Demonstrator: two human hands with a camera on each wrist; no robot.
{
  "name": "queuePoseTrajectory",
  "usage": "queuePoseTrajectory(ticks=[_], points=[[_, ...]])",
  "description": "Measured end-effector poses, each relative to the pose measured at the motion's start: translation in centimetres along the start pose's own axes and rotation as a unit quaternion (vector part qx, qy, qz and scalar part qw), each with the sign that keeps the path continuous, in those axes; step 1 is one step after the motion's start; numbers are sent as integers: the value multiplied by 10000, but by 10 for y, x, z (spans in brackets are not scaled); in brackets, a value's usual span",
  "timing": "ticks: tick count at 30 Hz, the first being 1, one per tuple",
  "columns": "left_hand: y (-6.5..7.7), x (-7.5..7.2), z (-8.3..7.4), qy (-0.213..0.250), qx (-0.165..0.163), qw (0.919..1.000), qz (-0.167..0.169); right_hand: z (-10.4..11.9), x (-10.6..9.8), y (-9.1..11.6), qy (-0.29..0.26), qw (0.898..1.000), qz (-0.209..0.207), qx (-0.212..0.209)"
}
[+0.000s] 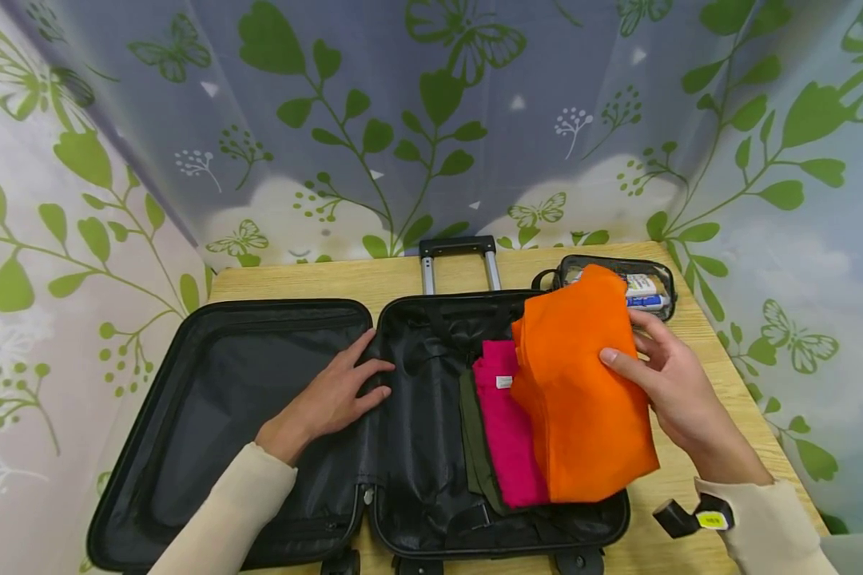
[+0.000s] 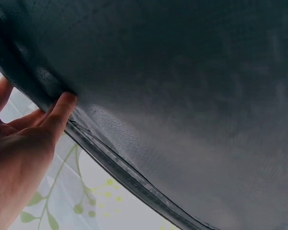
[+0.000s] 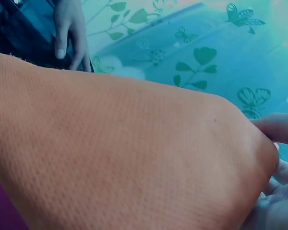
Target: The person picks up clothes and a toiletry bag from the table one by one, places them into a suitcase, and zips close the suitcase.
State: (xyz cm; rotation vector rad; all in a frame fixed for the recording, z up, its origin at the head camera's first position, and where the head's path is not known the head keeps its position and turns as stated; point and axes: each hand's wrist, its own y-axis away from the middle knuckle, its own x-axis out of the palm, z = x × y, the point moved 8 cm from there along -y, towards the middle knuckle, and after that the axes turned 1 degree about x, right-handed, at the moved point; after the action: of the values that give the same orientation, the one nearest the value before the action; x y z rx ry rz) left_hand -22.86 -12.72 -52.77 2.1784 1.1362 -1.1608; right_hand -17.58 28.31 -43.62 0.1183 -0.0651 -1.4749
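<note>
A black suitcase (image 1: pixel 420 431) lies open flat, its two halves side by side. My right hand (image 1: pixel 679 387) pinches a folded orange cloth (image 1: pixel 593 399) by its right edge, thumb on top, above the right half. The cloth fills much of the right wrist view, with fingertips at its edge. Partly under it lies a folded magenta garment (image 1: pixel 507 431) with a white label, and a dark green garment (image 1: pixel 477 447) shows along that one's left side. My left hand (image 1: pixel 334 391), fingers spread, rests on the suitcase's inner rim by the hinge; its fingers also touch the rim (image 2: pixel 105 153) in the left wrist view.
Behind the right half, a clear pouch with black edging (image 1: pixel 670 275) holds tubes and bottles, partly hidden by the orange cloth. The suitcase's pull handle (image 1: pixel 458 247) extends toward the back. A wooden table (image 1: pixel 295 279) bears everything, with patterned curtains (image 1: pixel 374 160) around it.
</note>
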Motion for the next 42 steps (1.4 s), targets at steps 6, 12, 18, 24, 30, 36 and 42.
queuePoseTrajectory(ticks=[6, 12, 18, 24, 30, 36, 42], points=[[1, -1, -3, -97, -1, 10000, -6, -1, 21, -1, 381, 9991, 124, 140], [0, -4, -10, -122, -305, 9992, 210, -11, 37, -1, 492, 9980, 226, 318], [0, -1, -2, -22, -75, 10000, 7, -15, 47, -2, 369, 9986, 219, 295], [1, -3, -3, 79, -55, 10000, -3, -21, 58, -3, 177, 9987, 204, 443], [-3, 14, 21, -38, 27, 9999, -113, -34, 66, -6, 344, 9971, 274, 615], [-4, 9, 15, -37, -172, 9998, 42, -49, 65, -8, 553, 9947, 311, 806], [0, -4, -6, -29, -180, 9998, 65, -57, 53, -10, 1353, 9862, 169, 939]])
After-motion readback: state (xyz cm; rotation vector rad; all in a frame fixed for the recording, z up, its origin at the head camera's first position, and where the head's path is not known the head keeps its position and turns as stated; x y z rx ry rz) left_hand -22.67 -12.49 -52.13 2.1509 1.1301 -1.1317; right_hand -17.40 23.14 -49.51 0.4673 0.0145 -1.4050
